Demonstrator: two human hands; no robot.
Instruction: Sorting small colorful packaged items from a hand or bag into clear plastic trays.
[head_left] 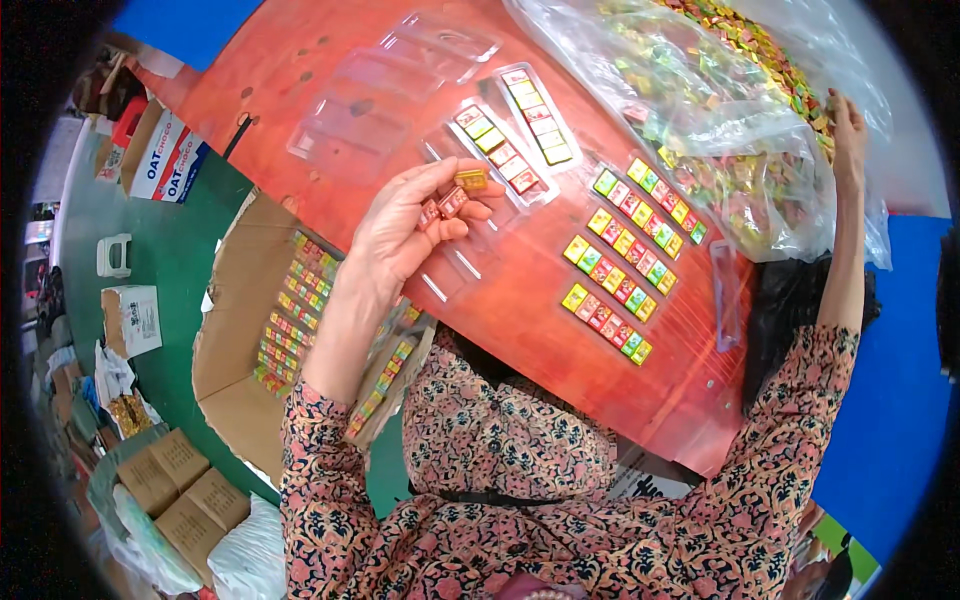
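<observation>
My left hand (405,225) is raised over the red table (300,60) and holds a few small wrapped candies (455,195), two reddish ones and a yellow one at the fingertips. Just beyond it lies a clear plastic tray (498,152) partly filled with coloured candies. My right hand (848,135) reaches far right into a large clear plastic bag (720,130) full of loose candies; its fingers are partly hidden by the bag. Three rows of sorted candies (625,260) lie on the table between my hands.
Empty clear trays (380,90) lie at the table's far side. An open cardboard box (240,330) with filled candy rows stands at the left by the table. Several boxes and bags (170,480) sit on the green floor at the lower left.
</observation>
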